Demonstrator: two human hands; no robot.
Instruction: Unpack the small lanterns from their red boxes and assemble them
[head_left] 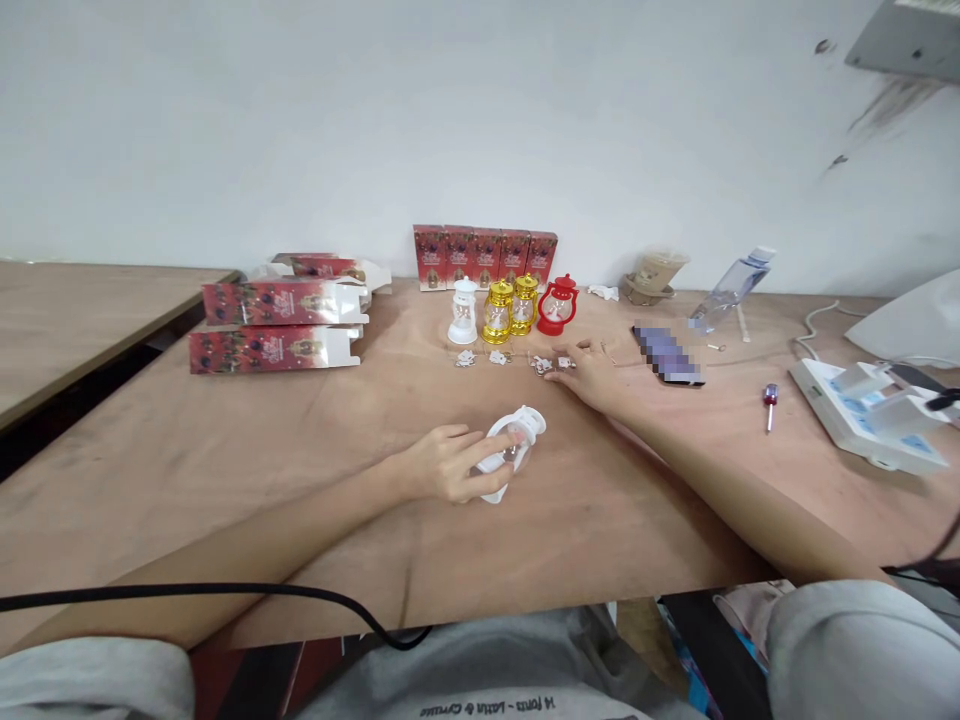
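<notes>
My left hand (pixel 450 465) is closed around a small white lantern (pixel 529 424) with a clear middle, tilted low over the table in front of me. Farther forward, my right hand (pixel 589 375) reaches to a row of small white pieces with metal bits (pixel 541 366). Its thumb and fingers are apart around one piece at the row's right end; whether they touch it I cannot tell. Behind that row stand a white lantern (pixel 463 312), a gold lantern (pixel 497 312), a second gold lantern (pixel 525 304) and a red lantern (pixel 557 305).
Several red printed boxes (pixel 487 257) stand against the wall. More boxes (pixel 274 350), flaps open, lie at left. To the right are a phone (pixel 666 355), a cup (pixel 660 270), a tilted bottle (pixel 731 290), a screwdriver (pixel 769 405) and a power strip (pixel 870 415). A black cable (pixel 225 590) crosses the near left.
</notes>
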